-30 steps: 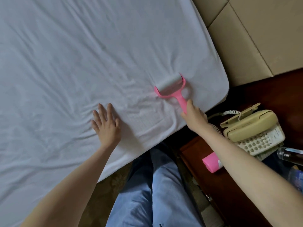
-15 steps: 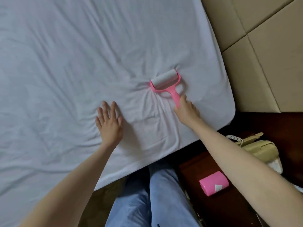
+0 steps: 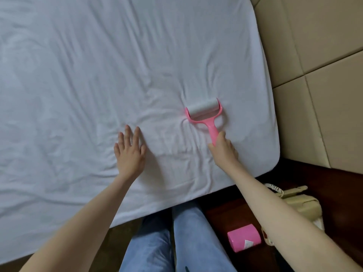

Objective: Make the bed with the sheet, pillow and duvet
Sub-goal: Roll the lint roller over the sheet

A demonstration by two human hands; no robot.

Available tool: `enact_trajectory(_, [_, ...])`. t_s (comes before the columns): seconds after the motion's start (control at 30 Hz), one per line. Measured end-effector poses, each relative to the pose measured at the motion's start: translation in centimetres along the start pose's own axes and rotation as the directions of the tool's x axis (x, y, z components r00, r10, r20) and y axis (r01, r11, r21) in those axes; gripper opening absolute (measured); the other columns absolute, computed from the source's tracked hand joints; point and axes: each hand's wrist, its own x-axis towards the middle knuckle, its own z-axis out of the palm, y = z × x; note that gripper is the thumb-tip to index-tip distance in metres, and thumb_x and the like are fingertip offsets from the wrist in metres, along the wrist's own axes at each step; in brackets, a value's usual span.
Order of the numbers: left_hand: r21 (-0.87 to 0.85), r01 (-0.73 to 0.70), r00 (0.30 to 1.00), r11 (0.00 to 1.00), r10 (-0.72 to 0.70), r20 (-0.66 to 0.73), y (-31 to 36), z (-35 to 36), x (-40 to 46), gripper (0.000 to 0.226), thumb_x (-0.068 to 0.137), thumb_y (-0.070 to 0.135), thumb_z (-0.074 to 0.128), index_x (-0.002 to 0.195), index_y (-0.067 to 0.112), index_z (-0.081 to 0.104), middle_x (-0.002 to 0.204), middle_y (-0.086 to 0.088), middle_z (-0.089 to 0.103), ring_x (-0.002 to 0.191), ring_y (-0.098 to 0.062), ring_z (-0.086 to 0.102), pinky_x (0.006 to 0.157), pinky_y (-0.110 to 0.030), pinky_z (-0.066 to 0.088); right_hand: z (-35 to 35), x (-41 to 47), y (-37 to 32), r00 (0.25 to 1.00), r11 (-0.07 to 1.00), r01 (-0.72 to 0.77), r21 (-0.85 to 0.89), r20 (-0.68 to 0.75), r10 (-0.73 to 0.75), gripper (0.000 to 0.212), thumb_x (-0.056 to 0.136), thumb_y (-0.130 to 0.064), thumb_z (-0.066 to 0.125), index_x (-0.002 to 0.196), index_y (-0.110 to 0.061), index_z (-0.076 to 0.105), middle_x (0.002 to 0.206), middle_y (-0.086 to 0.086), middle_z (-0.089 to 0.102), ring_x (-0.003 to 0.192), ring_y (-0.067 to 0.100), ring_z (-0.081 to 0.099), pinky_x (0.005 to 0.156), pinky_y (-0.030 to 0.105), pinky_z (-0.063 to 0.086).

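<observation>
- Left hand [image 3: 129,154]: forearm reaches up from the lower left; palm down and flat on the wrinkled white fitted sheet [image 3: 88,79], fingers straight and slightly spread, holding nothing
- Right hand [image 3: 223,149]: forearm comes in from the lower right, stretched out nearly straight; fingers and thumb curled round the lower end of the handle of the pink plastic lint roller with a white paper drum [image 3: 205,112]
- Lint roller: drum lies on the sheet, crosswise to the handle, tipped slightly up on its right side; handle slants down and right into the right hand; creases in the cloth fan out from below the drum
- Hands well apart, both on the sheet near its front edge; roller drum sits above and right of the left hand, above and slightly left of the right hand
- Sheet: covers the mattress fully, rounded corner visible at right, close to the right hand; many shallow wrinkles over the surface
- Tan padded panelled headboard [image 3: 314,55] stands just beside the sheet's right edge
- Dark red-brown wooden bedside table [image 3: 225,218] lies below the mattress corner; on it a pink cylindrical refill roll [image 3: 244,239] and a beige corded telephone [image 3: 302,205], partly hidden by the right forearm
- Person's legs in light blue jeans [image 3: 176,242] stand against the front edge of the bed, between the two forearms
</observation>
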Motion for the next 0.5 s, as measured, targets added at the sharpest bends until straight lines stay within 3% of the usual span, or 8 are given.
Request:
enact_trajectory(0.2, [-0.011, -0.046, 0.999, 0.999, 0.046, 0.005, -0.6, -0.1, -0.1, 0.06, 0.1, 0.027, 0.04, 0.153, 0.027, 0.013, 0.162, -0.002, -0.002, 0.148, -0.029, 0.0, 0.117, -0.048, 0.007, 1.7, -4.4, 3.3, 0.997, 0.997, -0.075, -0.034, 0.023, 0.075, 0.035, 0.094, -0.028, 0.048, 0.115, -0.003, 0.034, 0.115, 0.023, 0.057, 0.105, 0.041, 0.056, 0.077, 0.043, 0.043])
enact_trajectory(0.5, [-0.047, -0.025, 1.0, 0.999, 0.024, -0.018, -0.9, -1.3, 0.0, 0.058, 0.094, 0.021, 0.046, 0.148, 0.024, 0.027, 0.16, 0.0, 0.015, 0.147, -0.024, 0.01, 0.114, -0.044, 0.016, -3.3, 3.5, -6.4, 1.0, 0.999, -0.013, 0.03, -0.005, 0.013, 0.042, 0.095, -0.023, 0.046, 0.125, 0.002, 0.033, 0.128, 0.024, 0.049, 0.115, 0.042, 0.051, 0.09, 0.046, 0.042])
